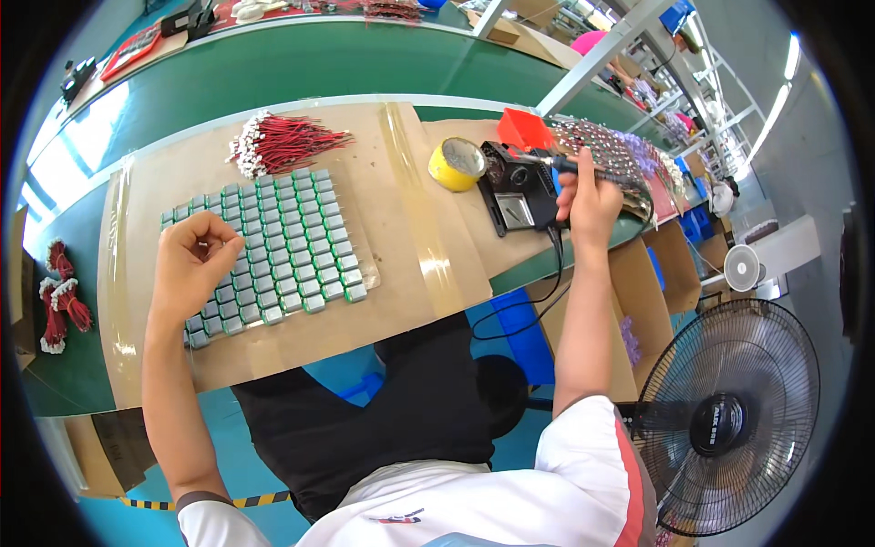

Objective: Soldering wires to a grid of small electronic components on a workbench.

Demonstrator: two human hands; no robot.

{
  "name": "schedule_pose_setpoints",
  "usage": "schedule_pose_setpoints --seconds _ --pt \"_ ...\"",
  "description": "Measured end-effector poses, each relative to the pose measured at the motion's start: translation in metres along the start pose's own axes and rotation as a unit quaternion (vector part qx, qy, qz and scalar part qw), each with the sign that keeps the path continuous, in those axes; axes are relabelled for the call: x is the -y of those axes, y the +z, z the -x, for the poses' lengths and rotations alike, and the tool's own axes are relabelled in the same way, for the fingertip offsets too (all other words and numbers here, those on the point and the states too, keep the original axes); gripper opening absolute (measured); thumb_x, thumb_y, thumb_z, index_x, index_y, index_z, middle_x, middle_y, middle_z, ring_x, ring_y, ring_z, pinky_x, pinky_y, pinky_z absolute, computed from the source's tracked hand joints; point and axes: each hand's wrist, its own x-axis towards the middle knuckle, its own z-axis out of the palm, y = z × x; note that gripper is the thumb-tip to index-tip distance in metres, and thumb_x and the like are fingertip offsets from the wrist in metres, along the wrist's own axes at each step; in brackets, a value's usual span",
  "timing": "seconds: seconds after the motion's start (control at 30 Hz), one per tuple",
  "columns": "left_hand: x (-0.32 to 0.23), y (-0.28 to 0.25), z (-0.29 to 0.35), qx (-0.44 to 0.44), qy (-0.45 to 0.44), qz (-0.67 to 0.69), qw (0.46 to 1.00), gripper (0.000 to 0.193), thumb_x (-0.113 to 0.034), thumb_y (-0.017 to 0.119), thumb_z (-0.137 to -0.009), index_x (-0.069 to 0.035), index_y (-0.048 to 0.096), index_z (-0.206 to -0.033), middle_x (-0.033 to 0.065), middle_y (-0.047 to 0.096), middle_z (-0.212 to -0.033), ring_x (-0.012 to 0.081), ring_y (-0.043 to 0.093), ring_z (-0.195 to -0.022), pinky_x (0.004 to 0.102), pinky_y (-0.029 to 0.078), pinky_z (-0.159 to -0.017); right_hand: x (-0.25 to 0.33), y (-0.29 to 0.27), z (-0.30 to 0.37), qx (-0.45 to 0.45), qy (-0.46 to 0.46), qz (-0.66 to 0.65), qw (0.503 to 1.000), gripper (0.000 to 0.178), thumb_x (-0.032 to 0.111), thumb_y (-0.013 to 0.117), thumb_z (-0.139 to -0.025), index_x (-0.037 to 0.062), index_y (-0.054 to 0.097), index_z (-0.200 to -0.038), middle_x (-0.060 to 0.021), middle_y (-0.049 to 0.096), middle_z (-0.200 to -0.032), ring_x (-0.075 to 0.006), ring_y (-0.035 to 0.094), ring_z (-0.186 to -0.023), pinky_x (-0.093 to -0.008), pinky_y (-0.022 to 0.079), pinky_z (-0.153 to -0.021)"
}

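My right hand (591, 199) is closed around the handle of a soldering iron (567, 165). The iron points left, its tip over the black iron stand (499, 208) with a cable running down from it. My left hand (193, 264) is curled over the left part of a grid of small grey blocks with green edges (290, 239). Thumb and forefinger meet in a pinch; whatever may be between them is too small to make out. Beyond the grid lies a bundle of red wires with white connectors (290, 144). A yellow roll (458, 164) stands left of the iron stand.
Brown board (387, 314) with clear tape covers the bench. A red bin (523, 129) and a heap of small parts on leads (597, 150) lie behind the iron. More red wire bundles (66, 301) sit far left. A black fan (720, 424) stands at my right.
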Motion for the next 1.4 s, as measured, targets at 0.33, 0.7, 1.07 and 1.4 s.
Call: schedule_pose_setpoints --seconds 0.33,0.7,1.07,1.4 --pt "-0.004 0.000 -0.003 -0.005 0.001 -0.005 1.000 0.011 -0.002 0.073 -0.083 0.000 0.064 -0.077 -0.0054 0.050 -0.061 0.0021 0.039 -0.057 0.0237 0.030 -0.052 0.003 0.011 -0.062 0.057 0.016 0.207 0.977 0.059 0.045 0.066 -0.097 -0.0089 0.071 -0.073 -0.0134 0.066 -0.058 -0.0198 0.062 -0.041 -0.0320 0.050 -0.037" --pt "-0.005 -0.002 -0.003 -0.001 0.008 -0.001 1.000 0.011 -0.002 0.073 -0.083 0.000 0.064 -0.078 -0.0051 0.051 -0.062 0.0025 0.040 -0.058 0.0238 0.032 -0.053 0.015 0.013 -0.056 0.096 -0.032 0.218 0.971 0.042 0.036 0.066 -0.098 -0.0037 0.075 -0.086 -0.0080 0.068 -0.062 -0.0138 0.063 -0.047 -0.0285 0.050 -0.041" --pt "-0.003 -0.001 -0.002 0.003 0.000 -0.001 1.000 0.011 -0.002 0.073 -0.083 0.000 0.064 -0.078 -0.0053 0.049 -0.061 0.0025 0.039 -0.058 0.0239 0.032 -0.053 0.037 -0.005 -0.054 0.129 -0.047 0.173 0.975 0.032 0.029 0.064 -0.097 0.0004 0.076 -0.091 -0.0052 0.065 -0.064 -0.0094 0.058 -0.045 -0.0241 0.039 -0.037" --pt "-0.006 0.000 -0.003 0.004 -0.002 0.001 1.000 0.010 -0.002 0.073 -0.084 0.001 0.064 -0.079 -0.0053 0.050 -0.062 0.0021 0.040 -0.058 0.0237 0.031 -0.053 0.020 0.007 -0.060 0.104 -0.028 0.204 0.973 0.048 0.039 0.067 -0.097 -0.0043 0.073 -0.079 -0.0085 0.064 -0.057 -0.0143 0.058 -0.040 -0.0283 0.043 -0.037"
